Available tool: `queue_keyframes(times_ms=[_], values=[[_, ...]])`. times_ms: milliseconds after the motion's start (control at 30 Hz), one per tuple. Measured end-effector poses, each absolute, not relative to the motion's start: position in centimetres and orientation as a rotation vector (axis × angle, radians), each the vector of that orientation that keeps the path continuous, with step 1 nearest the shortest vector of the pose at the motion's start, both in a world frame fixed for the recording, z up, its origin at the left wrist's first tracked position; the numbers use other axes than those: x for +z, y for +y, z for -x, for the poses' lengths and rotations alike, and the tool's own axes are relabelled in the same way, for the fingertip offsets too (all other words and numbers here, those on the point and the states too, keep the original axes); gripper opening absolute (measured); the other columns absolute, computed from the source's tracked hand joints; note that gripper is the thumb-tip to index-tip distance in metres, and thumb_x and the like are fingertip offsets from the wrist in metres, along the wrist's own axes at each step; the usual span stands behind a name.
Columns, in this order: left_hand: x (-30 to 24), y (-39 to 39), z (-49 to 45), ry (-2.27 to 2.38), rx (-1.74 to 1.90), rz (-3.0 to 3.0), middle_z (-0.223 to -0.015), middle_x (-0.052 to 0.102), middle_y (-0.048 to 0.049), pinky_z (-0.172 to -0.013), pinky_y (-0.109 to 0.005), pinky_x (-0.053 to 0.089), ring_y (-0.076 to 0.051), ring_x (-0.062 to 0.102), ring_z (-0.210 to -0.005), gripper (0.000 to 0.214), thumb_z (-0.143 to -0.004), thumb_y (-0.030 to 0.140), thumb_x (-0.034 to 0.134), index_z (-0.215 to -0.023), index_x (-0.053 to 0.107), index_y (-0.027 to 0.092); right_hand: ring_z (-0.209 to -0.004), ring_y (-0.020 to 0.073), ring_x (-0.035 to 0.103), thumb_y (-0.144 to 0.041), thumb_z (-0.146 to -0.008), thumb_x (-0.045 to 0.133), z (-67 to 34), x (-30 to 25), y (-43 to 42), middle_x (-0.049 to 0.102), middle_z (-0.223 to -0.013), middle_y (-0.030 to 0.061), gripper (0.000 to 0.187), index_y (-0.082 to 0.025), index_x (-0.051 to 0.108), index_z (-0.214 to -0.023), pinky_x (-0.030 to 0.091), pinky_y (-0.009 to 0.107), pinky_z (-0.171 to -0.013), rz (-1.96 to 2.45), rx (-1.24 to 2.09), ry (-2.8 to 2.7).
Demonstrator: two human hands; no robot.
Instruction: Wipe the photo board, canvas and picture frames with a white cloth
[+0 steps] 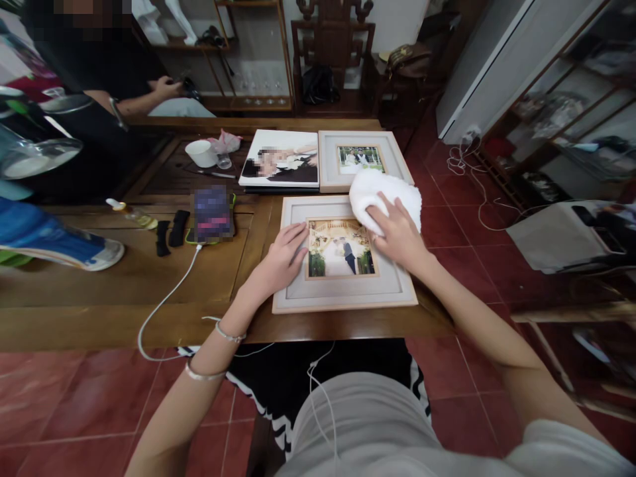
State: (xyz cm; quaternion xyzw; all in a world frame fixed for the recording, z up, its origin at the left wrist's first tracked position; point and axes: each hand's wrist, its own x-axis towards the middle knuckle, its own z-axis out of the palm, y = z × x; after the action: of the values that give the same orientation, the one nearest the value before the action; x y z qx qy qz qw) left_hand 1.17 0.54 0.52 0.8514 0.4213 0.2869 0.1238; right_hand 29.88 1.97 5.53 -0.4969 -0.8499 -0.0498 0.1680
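Note:
A framed wedding photo point(342, 293) with a wide pale mount lies flat near the table's front edge. My left hand point(284, 262) rests on its left side, fingers stretched out and holding nothing. In my right hand point(401, 240) is a fluffy white cloth point(382, 192), pressed on the frame's upper right corner. The cloth hides that corner and part of a second, smaller-pictured photo frame point(397, 154) just behind. Left of that frame lies a white photo album point(283, 142) with a couple on its cover.
On the wooden table point(199, 291), left, are a phone point(212, 213) on a white charging cable point(163, 308), a dropper bottle point(134, 215), black straps point(177, 228) and a white cup point(201, 154). A blue packet point(59, 232) lies far left. Another person point(94, 66) sits across the table.

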Motion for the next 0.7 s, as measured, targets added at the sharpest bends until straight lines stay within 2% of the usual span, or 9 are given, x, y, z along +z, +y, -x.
queue_keyframes(times_ms=[167, 300, 467, 533, 600, 700], values=[[1.0, 0.4, -1.3, 1.267, 0.842, -2.449, -0.144, 0.049, -0.0181, -0.115, -0.051, 0.036, -0.028, 0.042, -0.137, 0.044, -0.098, 0.027, 0.043, -0.139, 0.049, 0.011, -0.145, 0.0387, 0.025, -0.004, -0.083, 0.045, -29.5, 5.4, 5.2, 0.049, -0.147, 0.0172, 0.052, -0.013, 0.053, -0.133, 0.022, 0.067, -0.112, 1.436, -0.205, -2.493], [1.1, 0.3, -1.5, 1.332, 0.876, -2.417, -0.142, 0.052, -0.0184, -0.115, -0.050, 0.037, -0.028, 0.045, -0.135, 0.043, -0.096, 0.026, 0.046, -0.135, 0.052, 0.010, -0.143, 0.0389, 0.030, -0.004, -0.084, 0.043, -28.8, 6.0, 1.8, 0.050, -0.146, 0.0168, 0.044, -0.011, 0.058, -0.125, 0.022, 0.066, -0.113, 1.317, -0.199, -2.723], [1.0, 0.2, -1.7, 1.351, 0.933, -2.391, -0.142, 0.052, -0.0160, -0.115, -0.050, 0.037, -0.028, 0.047, -0.134, 0.042, -0.095, 0.026, 0.047, -0.134, 0.053, 0.013, -0.137, 0.0353, 0.041, -0.002, -0.080, 0.045, -29.0, 9.7, -6.5, 0.059, -0.135, 0.0166, 0.043, -0.015, 0.061, -0.118, 0.033, 0.061, -0.112, 1.107, 0.122, -2.964], [1.0, 0.2, -1.7, 1.354, 0.923, -2.392, -0.142, 0.052, -0.0163, -0.115, -0.050, 0.037, -0.028, 0.047, -0.134, 0.042, -0.095, 0.027, 0.047, -0.134, 0.053, 0.012, -0.138, 0.0330, 0.041, -0.001, -0.080, 0.043, -29.3, 11.0, -8.9, 0.056, -0.138, 0.0149, 0.041, -0.017, 0.063, -0.112, 0.036, 0.060, -0.112, 1.048, 0.260, -2.995], [1.0, 0.3, -1.7, 1.349, 0.907, -2.401, -0.142, 0.052, -0.0167, -0.115, -0.050, 0.037, -0.028, 0.046, -0.135, 0.042, -0.095, 0.028, 0.046, -0.134, 0.053, 0.012, -0.140, 0.0312, 0.039, 0.001, -0.079, 0.043, -29.6, 11.3, -10.0, 0.054, -0.142, 0.0140, 0.043, -0.019, 0.062, -0.112, 0.037, 0.058, -0.112, 1.063, 0.339, -2.985], [1.0, 0.4, -1.5, 1.314, 0.880, -2.421, -0.141, 0.053, -0.0165, -0.115, -0.049, 0.037, -0.027, 0.047, -0.134, 0.041, -0.096, 0.028, 0.045, -0.133, 0.054, 0.012, -0.143, 0.0319, 0.034, 0.000, -0.076, 0.046, -29.8, 9.8, -8.9, 0.050, -0.145, 0.0159, 0.051, -0.018, 0.058, -0.122, 0.032, 0.057, -0.115, 1.145, 0.324, -2.897]])
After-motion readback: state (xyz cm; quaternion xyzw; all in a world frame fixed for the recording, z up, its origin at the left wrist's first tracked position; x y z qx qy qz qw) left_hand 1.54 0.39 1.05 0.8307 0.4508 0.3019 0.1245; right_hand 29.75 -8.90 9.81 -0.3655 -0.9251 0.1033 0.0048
